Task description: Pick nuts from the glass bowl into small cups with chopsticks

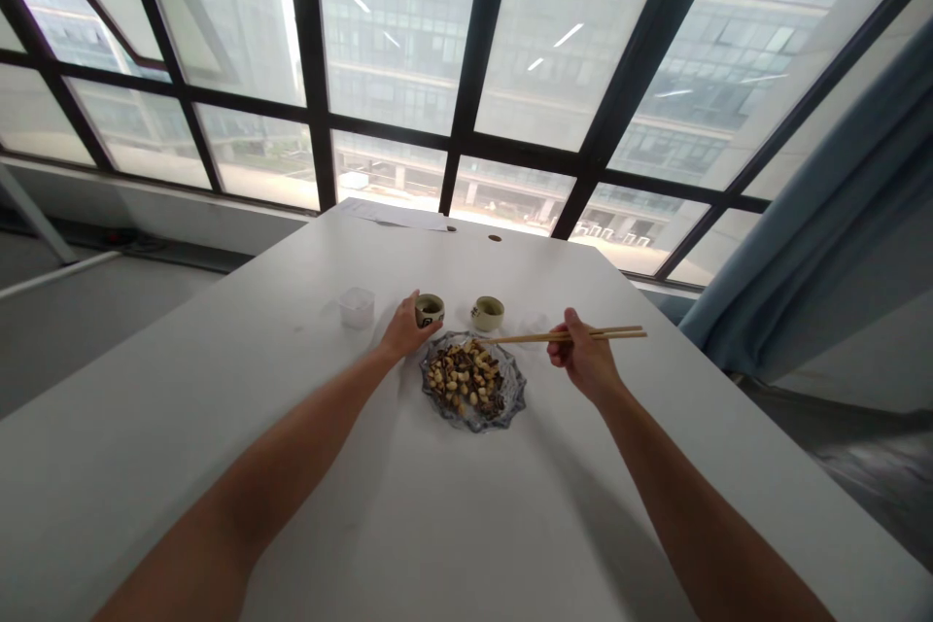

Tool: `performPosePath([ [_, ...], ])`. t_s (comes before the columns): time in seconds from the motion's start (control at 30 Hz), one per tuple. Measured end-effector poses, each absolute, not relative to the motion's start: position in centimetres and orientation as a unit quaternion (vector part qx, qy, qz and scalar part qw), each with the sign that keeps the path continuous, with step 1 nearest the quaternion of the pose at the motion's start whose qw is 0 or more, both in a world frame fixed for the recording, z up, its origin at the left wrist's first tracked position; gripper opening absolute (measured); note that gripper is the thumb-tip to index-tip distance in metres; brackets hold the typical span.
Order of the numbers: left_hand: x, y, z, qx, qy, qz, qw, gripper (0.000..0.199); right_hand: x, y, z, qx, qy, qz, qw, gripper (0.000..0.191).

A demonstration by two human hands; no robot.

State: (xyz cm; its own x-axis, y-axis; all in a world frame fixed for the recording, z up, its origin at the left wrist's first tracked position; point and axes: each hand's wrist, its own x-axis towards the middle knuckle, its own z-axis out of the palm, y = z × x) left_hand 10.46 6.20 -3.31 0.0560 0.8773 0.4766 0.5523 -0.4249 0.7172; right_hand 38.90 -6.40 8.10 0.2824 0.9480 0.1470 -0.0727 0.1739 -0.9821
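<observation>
L hand (408,326): curled round side of L cup (429,313), thumb nr side, a finger at far side; prob. to steady it.
R hand (587,355): closed on chopsticks (529,338), gripped well back from tips, prob. for reach w/o fingers over the food.
Chopsticks: approx. level, tips at plate's far edge; contact w/ food can't tell.
Glass plate (516,394): on table (328,525), centre, btwn forearms, just nr side of cups; likely put there for easy reach w/ either hand.
Nut mix (466,374): pale & dark pcs heaped on plate, mostly mid & far side; scalloped rim prob. helps contain them.
R cup (487,314): upright, untouched, just beyond plate; close by, so likely a short carry.
Clear box (357,308): L of L hand, apart, seemingly out of the way.
</observation>
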Motion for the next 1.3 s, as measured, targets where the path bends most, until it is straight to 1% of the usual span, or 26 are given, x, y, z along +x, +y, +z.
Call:
performPosePath([
  [0.17,10.4,6.2,-3.4,0.7,0.515,0.463,0.171,0.084,39.0,-4.4,4.8,-0.463,-0.301,0.489,0.675,0.045],
  [0.33,10.2,5.9,-3.0,0.703,0.504,0.479,0.151,0.077,38.7,-4.5,2.6,-0.448,-0.236,0.505,0.699,0.045],
  [0.43,10.1,5.5,-2.7,0.725,0.469,0.488,0.13,0.072,38.6,-5.0,2.1,-0.444,-0.224,0.506,0.705,0.045],
  [0.57,10.1,5.2,-2.5,0.741,0.446,0.486,0.127,0.069,38.5,-5.4,1.8,-0.441,-0.223,0.504,0.708,0.043],
  [0.73,10.2,5.2,-2.6,0.74,0.445,0.487,0.129,0.069,38.4,-5.6,1.5,-0.443,-0.227,0.501,0.708,0.043],
  [0.83,10.0,5.5,-2.6,0.724,0.469,0.484,0.145,0.072,38.2,-5.6,1.4,-0.443,-0.234,0.495,0.71,0.045],
  [0.97,9.5,6.6,-2.1,0.694,0.523,0.452,0.202,0.074,38.2,-5.4,1.6,-0.443,-0.234,0.483,0.718,0.045],
  [1.03,9.5,7.5,-1.3,0.69,0.552,0.416,0.215,0.08,38.5,-5.3,1.7,-0.442,-0.243,0.472,0.723,0.045],
  [1.13,10.7,8.8,0.5,0.719,0.559,0.379,0.166,0.088,39.1,-5.0,2.0,-0.441,-0.255,0.438,0.741,0.048],
  [1.2,12.7,9.3,1.7,0.765,0.518,0.36,0.128,0.086,39.6,-5.0,2.2,-0.439,-0.266,0.399,0.76,0.05],
  [1.3,16.5,9.7,2.8,0.82,0.477,0.295,0.115,0.087,40.1,-5.2,2.6,-0.444,-0.304,0.314,0.782,0.054],
])
